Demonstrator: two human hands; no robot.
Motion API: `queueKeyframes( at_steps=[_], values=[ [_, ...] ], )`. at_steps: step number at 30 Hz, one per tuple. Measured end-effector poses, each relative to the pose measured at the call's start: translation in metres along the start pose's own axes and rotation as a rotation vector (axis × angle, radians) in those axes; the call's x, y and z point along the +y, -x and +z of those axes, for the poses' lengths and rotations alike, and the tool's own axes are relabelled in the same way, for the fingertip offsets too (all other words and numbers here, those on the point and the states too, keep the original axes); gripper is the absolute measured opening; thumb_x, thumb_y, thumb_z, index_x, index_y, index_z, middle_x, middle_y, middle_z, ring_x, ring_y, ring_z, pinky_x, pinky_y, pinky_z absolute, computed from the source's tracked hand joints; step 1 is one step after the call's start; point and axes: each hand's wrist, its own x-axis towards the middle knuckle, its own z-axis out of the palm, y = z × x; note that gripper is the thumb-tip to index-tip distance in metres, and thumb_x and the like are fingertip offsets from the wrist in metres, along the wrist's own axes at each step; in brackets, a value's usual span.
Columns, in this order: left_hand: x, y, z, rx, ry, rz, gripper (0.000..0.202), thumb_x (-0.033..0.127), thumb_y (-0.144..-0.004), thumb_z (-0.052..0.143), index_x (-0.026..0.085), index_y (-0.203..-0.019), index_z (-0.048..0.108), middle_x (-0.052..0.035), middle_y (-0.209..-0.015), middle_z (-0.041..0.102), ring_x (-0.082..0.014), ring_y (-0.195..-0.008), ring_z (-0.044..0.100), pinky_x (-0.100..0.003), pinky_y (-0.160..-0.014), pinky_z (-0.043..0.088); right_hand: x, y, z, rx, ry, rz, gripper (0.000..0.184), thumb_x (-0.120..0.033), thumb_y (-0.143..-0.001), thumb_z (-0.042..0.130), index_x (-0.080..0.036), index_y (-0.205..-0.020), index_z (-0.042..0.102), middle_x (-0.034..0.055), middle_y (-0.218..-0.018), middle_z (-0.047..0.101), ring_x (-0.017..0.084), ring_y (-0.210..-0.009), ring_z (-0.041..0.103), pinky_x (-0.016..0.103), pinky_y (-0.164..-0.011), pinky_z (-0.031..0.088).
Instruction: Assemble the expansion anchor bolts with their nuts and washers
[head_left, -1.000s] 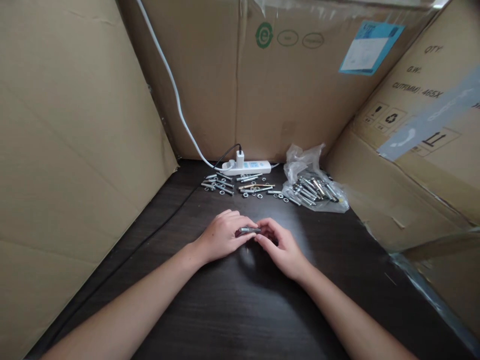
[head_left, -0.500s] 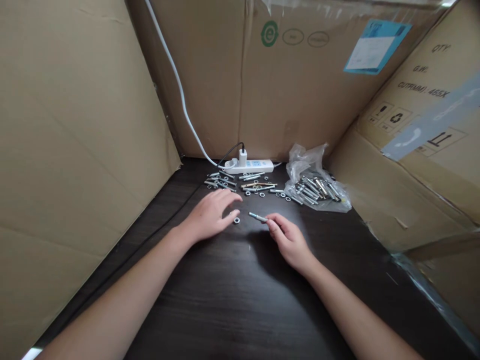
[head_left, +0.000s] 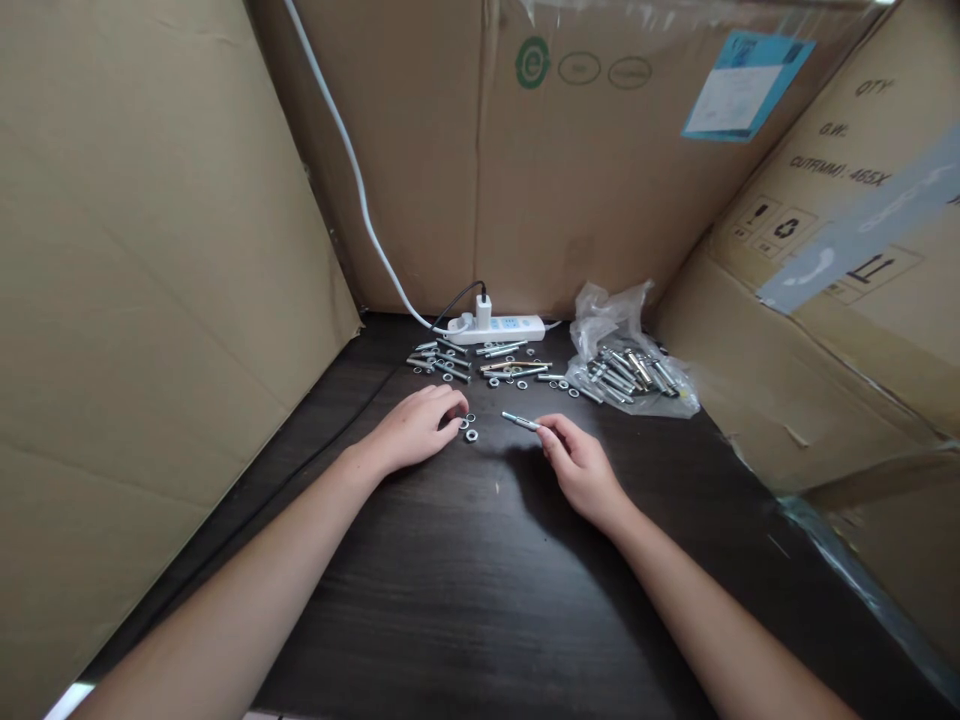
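Observation:
My right hand (head_left: 579, 462) pinches one end of a silver bolt (head_left: 520, 421) that points left and away, just above the dark wooden table (head_left: 480, 590). My left hand (head_left: 415, 425) rests on the table with fingers curled, its fingertips at a couple of small nuts and washers (head_left: 469, 427). Whether it grips one of them is hidden by the fingers. Beyond both hands lies a scatter of loose bolts, nuts and washers (head_left: 480, 367).
A clear plastic bag of bolts (head_left: 622, 365) lies at the back right. A white power strip (head_left: 499, 329) with a plugged charger and white cable sits against the back cardboard box (head_left: 570, 170). Cardboard walls stand left (head_left: 142, 290) and right (head_left: 840, 300).
The hands were together on one bolt, then parted. The right hand carried the bolt forward. The left hand moved forward-left, set a nut down, and now curls its fingers by the small nuts.

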Motion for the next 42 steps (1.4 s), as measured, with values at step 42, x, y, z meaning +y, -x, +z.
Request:
queueKeyframes(
  at_steps=[42],
  values=[
    [0.036, 0.003, 0.021, 0.227, 0.293, 0.058, 0.011, 0.023, -0.09, 0.045, 0.018, -0.089, 0.055, 0.0012, -0.076, 0.054, -0.0101, -0.063, 0.048, -0.022, -0.06, 0.038, -0.005, 0.002, 0.004, -0.014, 0.091, -0.046, 0.025, -0.037, -0.092, 0.043, -0.018, -0.094, 0.059, -0.0001, -0.069, 0.056, 0.014, -0.064, 0.052, 0.024, -0.061, 0.037]
  ],
)
